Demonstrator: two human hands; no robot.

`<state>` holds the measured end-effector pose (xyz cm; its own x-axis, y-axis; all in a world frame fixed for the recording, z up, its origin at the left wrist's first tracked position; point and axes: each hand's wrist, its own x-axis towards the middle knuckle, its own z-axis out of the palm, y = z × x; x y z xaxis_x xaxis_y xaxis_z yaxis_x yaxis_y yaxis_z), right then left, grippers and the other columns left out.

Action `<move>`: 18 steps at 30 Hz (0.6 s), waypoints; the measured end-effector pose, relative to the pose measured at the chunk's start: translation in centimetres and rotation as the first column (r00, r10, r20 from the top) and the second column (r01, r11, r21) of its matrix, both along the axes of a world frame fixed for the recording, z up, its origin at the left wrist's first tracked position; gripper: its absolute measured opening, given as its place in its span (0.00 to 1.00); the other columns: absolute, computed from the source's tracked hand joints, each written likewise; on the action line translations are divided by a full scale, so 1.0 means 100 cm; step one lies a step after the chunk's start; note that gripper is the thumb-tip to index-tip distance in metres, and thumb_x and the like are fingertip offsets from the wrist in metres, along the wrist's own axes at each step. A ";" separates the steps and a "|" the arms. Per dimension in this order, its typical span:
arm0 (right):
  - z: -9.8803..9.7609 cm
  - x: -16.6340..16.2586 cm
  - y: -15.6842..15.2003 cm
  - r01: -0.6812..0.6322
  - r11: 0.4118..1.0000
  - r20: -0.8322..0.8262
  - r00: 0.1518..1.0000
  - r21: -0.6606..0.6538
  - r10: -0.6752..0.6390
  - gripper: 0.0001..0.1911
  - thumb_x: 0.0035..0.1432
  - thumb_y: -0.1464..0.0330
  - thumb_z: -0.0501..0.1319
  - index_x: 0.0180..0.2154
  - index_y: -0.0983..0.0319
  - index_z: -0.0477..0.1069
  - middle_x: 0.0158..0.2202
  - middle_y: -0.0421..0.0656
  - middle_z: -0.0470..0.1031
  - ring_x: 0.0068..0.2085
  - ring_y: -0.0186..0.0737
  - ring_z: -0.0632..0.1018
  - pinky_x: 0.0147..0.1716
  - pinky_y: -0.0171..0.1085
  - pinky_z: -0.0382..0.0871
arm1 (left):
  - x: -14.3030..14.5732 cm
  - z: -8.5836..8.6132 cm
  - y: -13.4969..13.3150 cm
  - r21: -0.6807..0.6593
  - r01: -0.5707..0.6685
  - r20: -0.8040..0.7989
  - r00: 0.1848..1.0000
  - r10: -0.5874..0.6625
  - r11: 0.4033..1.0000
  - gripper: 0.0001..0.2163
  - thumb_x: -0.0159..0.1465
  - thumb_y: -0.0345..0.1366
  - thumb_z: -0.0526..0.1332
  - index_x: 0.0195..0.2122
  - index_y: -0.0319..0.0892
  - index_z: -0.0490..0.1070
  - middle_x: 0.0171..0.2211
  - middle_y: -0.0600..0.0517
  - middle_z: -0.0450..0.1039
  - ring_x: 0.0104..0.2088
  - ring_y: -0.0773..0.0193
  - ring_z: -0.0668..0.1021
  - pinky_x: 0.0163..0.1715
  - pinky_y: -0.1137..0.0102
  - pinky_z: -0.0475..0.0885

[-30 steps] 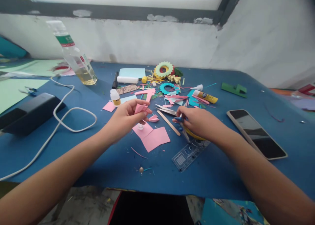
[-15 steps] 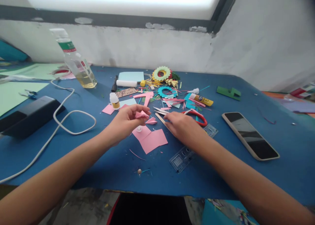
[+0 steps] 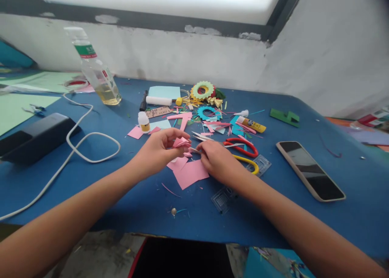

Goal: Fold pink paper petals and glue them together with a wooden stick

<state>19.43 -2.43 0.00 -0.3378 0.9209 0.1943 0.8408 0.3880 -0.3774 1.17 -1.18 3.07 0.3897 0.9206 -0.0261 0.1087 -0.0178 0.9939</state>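
My left hand (image 3: 161, 147) is closed on a small folded pink paper piece (image 3: 181, 142), pinched at its fingertips. Close beside it, my right hand (image 3: 220, 160) grips a thin pale stick (image 3: 194, 150), whose tip points at the folded paper; whether they touch I cannot tell. Beneath the hands lie flat pink paper pieces (image 3: 191, 174). Another folded pink piece is partly hidden behind the left fingertips. Scissors with red and yellow handles (image 3: 255, 148) rest just beyond my right hand, and a clear stencil ruler (image 3: 223, 199) lies partly under my right forearm.
A small glue bottle (image 3: 144, 122) stands left of the paper scraps. Toothed paper rings (image 3: 203, 90) and a yellow tube (image 3: 251, 124) lie farther back. A phone (image 3: 310, 170) is at right; a tall bottle (image 3: 106, 87), white cable (image 3: 70, 138) and black device (image 3: 39, 138) are at left.
My right hand has moved left with the stick, bringing its tip up to the folded paper in my left hand. The scissors' yellow handle has come into sight.
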 end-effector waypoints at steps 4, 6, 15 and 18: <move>0.017 0.001 -0.009 0.066 0.997 -0.122 0.991 0.030 -0.062 0.08 0.60 0.69 0.47 0.36 0.64 0.63 0.31 0.47 0.70 0.31 0.40 0.71 0.29 0.37 0.59 | -0.001 -0.002 0.002 0.082 -0.028 -0.069 0.997 0.034 0.996 0.11 0.53 0.33 0.64 0.38 0.39 0.71 0.29 0.52 0.75 0.30 0.66 0.78 0.27 0.74 0.70; 0.025 0.000 -0.015 0.060 0.998 -0.188 0.981 0.019 -0.056 0.10 0.62 0.65 0.46 0.37 0.63 0.61 0.27 0.42 0.68 0.27 0.37 0.69 0.26 0.35 0.57 | -0.002 -0.003 0.002 0.092 -0.042 -0.080 0.996 0.050 0.995 0.11 0.53 0.33 0.65 0.38 0.39 0.70 0.28 0.53 0.74 0.29 0.67 0.77 0.25 0.75 0.69; 0.025 -0.007 -0.023 -0.083 0.991 -0.315 0.948 -0.103 0.046 0.07 0.60 0.66 0.50 0.34 0.62 0.62 0.20 0.34 0.63 0.21 0.29 0.63 0.23 0.32 0.53 | -0.001 -0.001 -0.001 0.061 -0.011 -0.029 0.999 0.013 0.998 0.11 0.53 0.32 0.65 0.37 0.39 0.70 0.32 0.52 0.73 0.30 0.66 0.78 0.28 0.73 0.72; 0.024 -0.007 -0.021 -0.073 0.991 -0.344 0.939 -0.111 0.030 0.08 0.61 0.65 0.50 0.34 0.62 0.62 0.19 0.34 0.63 0.21 0.29 0.63 0.23 0.32 0.52 | 0.000 0.000 -0.003 0.048 0.020 -0.011 1.000 -0.019 0.999 0.11 0.52 0.31 0.66 0.37 0.39 0.70 0.33 0.51 0.74 0.33 0.65 0.78 0.31 0.73 0.73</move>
<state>18.76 -4.54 2.37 -0.3186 0.9276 0.1949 0.6335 0.3613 -0.6842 1.13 -1.43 3.07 0.4076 0.9130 0.0139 0.1183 -0.0679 0.9906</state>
